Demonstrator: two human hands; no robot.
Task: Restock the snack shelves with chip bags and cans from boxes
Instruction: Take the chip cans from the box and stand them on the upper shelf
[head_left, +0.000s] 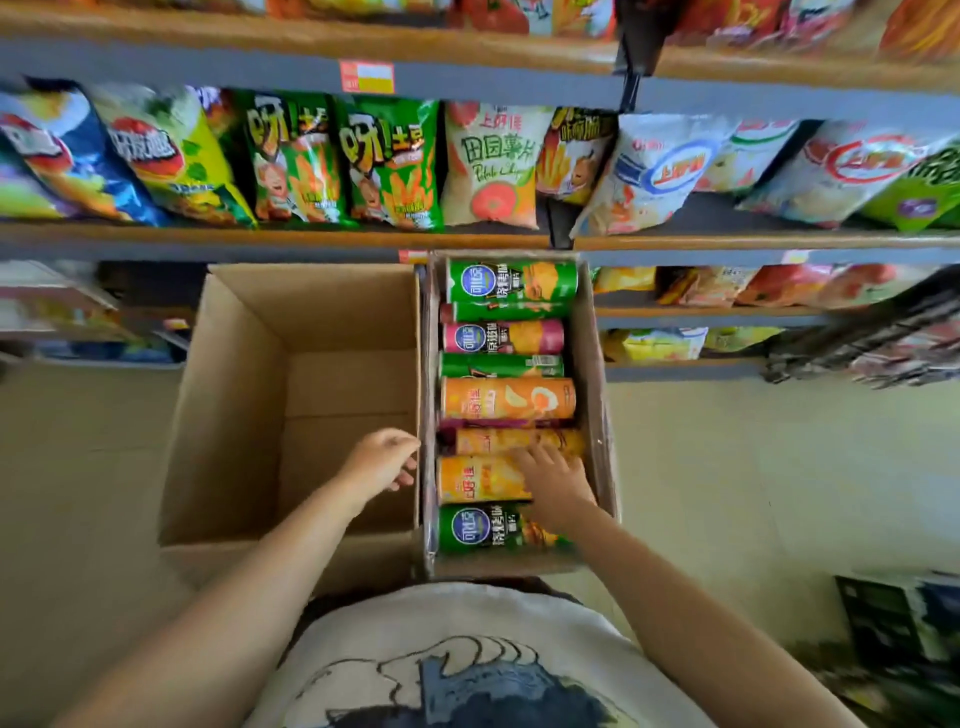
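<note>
Progress: you are emptying boxes, large brown cardboard box (291, 395) bare | narrow cardboard box (597, 415) holding roughly nine colourful cylindrical chip cans (506, 397) | right hand (553, 480) fingers spreading over yellow-orange can (483, 478), seemingly not gripping | left hand (382, 460) loosely curling, holding nothing.

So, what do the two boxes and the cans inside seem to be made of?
Boxes: brown corrugated cardboard, matte, with visible folds. Cans: probably paperboard tubes with glossy printed wrap, judging by the shine; the material underneath cannot be seen.
</note>
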